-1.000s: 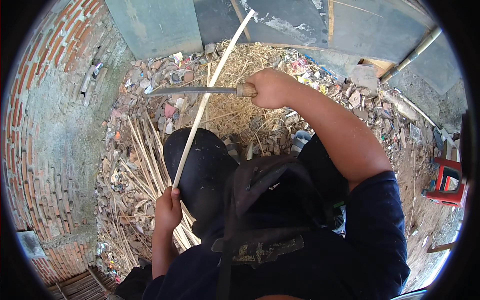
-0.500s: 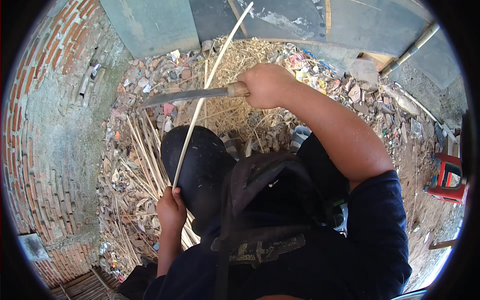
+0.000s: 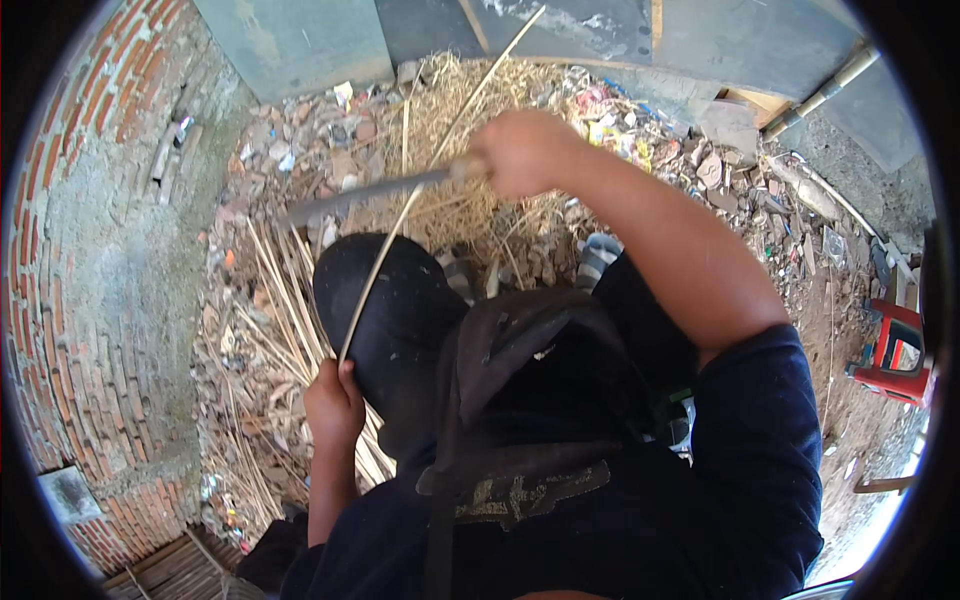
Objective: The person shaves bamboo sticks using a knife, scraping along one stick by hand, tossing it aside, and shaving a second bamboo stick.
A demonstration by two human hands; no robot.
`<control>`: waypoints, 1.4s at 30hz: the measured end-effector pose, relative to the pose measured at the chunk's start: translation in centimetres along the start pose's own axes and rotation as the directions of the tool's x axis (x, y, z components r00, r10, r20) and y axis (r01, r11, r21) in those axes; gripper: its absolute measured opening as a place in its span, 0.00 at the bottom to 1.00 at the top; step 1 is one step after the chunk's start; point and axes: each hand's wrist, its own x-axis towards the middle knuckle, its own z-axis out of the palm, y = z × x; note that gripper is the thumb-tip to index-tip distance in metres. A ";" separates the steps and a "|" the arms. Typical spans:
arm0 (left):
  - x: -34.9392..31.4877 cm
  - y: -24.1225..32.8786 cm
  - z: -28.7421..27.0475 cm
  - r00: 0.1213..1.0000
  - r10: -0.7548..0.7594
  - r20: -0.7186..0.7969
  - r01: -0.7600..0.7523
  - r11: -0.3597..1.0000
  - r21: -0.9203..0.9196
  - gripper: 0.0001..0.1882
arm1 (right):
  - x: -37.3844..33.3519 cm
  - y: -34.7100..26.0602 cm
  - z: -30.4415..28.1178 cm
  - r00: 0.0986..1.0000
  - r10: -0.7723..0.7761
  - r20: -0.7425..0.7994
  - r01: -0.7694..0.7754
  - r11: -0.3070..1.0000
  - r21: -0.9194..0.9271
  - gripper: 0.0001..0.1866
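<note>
My right hand [image 3: 527,150] is closed around the wooden handle of a machete [image 3: 365,192], whose blade points left and looks slightly blurred. A long, thin, pale strip, apparently bamboo [image 3: 378,262], runs from my left hand [image 3: 335,402] up past my knee to the far panels. Thumb and fingers of the left hand pinch its near end. The blade crosses the strip beyond my knee; whether it touches cannot be made out. More pale strips [image 3: 283,285] lie bundled beside my left leg.
Curly pale shavings [image 3: 440,90] are heaped beyond my feet, among rubble and litter. A brick wall [image 3: 110,250] rises at the left, and grey-blue panels [image 3: 300,45] stand at the back. At the right are a red plastic stool [image 3: 890,382] and a leaning pole [image 3: 825,92].
My right hand and the machete have moved slightly away from me. The strip's far end has swung to the right, and my left hand has shifted a little.
</note>
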 end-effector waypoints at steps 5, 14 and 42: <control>1.1 0.7 -0.9 0.998 -0.028 0.057 0.025 0.999 0.039 0.18 | 1.6 6.9 1.2 0.958 0.268 -0.104 -0.259 0.962 0.085 0.14; 0.5 0.0 -0.6 0.995 -0.028 0.100 0.038 0.994 -0.105 0.19 | -0.1 1.7 0.1 0.989 0.048 -0.142 -0.037 0.996 0.076 0.12; 0.6 -0.4 -0.6 0.991 -0.046 0.124 0.067 0.982 -0.175 0.19 | -0.6 0.3 -0.2 0.995 -0.085 -0.055 0.082 0.996 -0.043 0.10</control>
